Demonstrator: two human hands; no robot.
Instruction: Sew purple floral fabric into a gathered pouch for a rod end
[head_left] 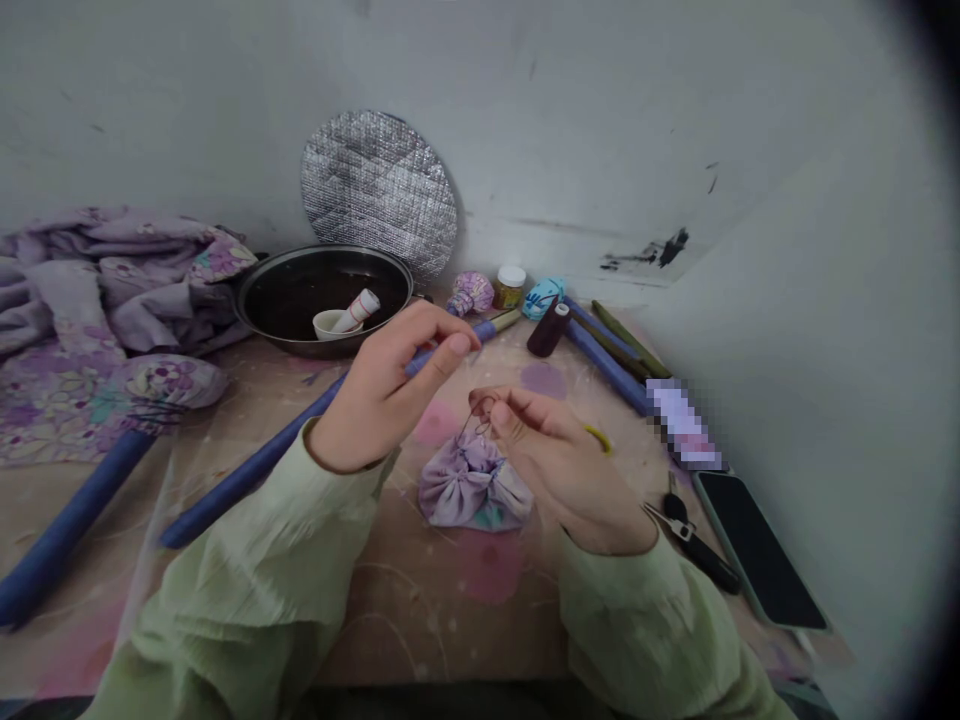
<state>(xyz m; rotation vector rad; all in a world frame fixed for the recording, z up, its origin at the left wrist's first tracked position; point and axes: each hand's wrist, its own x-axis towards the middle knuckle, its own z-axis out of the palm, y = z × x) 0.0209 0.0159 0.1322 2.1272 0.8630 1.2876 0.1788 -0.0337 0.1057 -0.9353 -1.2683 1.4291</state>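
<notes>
A gathered bundle of lilac floral cloth (476,490) rests on the table in front of me, its top drawn into puckers. Dark thread loops up from those puckers to my right hand (559,460), whose thumb and forefinger pinch it. My left hand (394,385) is raised to the upper left of the bundle. Its thumb and fingertips are brought close together; whatever is between them is too small to make out. Behind both hands stands a cone of dark thread (549,332). A yellow curved handle (598,438) shows partly behind my right hand.
Blue wrapped sticks (232,480) lie to the left, one tied to a stuffed cloth head (176,382). A black pan (259,318) holds a small bowl; a silver round mat (379,190) leans on the wall. Right: a phone (761,550) and a black-handled tool (709,555).
</notes>
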